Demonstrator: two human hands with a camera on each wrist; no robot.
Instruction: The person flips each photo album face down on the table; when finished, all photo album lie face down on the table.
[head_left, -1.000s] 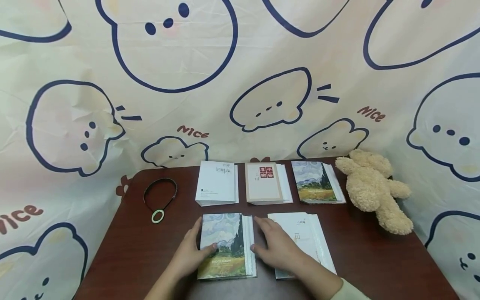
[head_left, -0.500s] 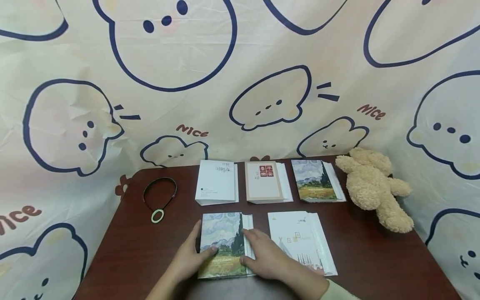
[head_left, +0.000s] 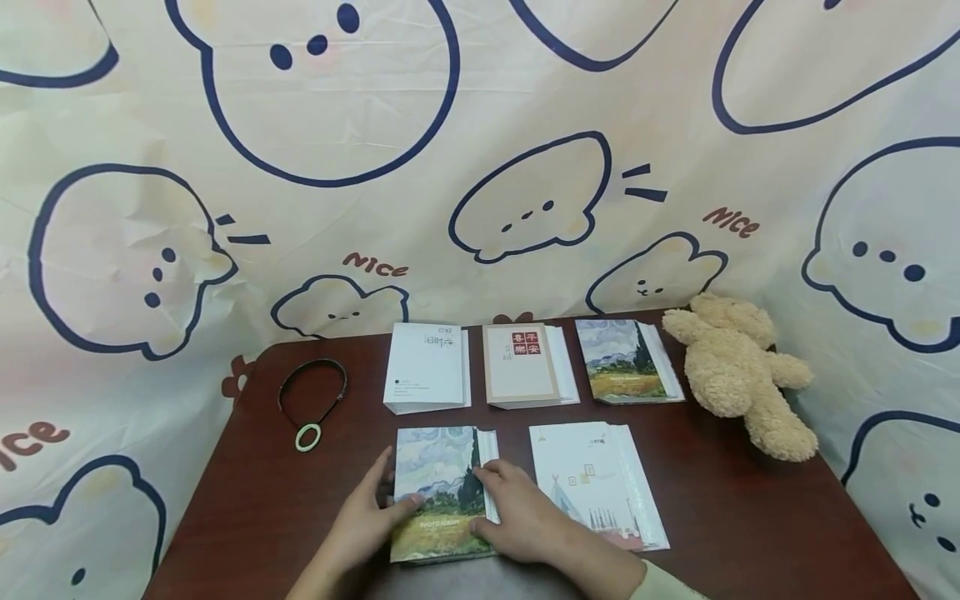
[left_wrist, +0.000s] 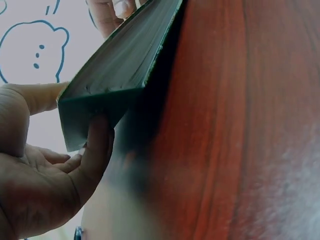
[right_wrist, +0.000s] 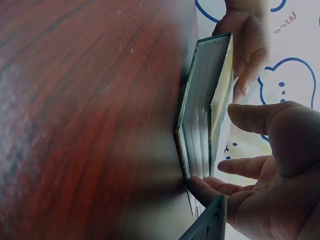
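A photo album [head_left: 438, 487] with a painted landscape cover lies at the front middle of the table. My left hand [head_left: 356, 521] holds its spine side, the thumb on the cover. In the left wrist view, fingers of the left hand [left_wrist: 45, 185] press on the dark green spine of the album [left_wrist: 82, 115]. My right hand [head_left: 521, 517] grips the opposite side, thumb over the cover's edge. The right wrist view has the right hand [right_wrist: 285, 180] with its thumb at the cover and a fingertip at the page edges of the album [right_wrist: 200, 115].
A white album [head_left: 592, 487] lies right of the held one. Behind are another white album [head_left: 427, 371], a beige-bordered album [head_left: 522, 371] and a second landscape album [head_left: 626, 367]. A plush bear [head_left: 738, 367] lies at the right, a black cord with a pale ring [head_left: 307, 437] at the left.
My right hand has moved left, from between the two front albums onto the right side of the landscape album, uncovering the white one. The left hand has kept its place.
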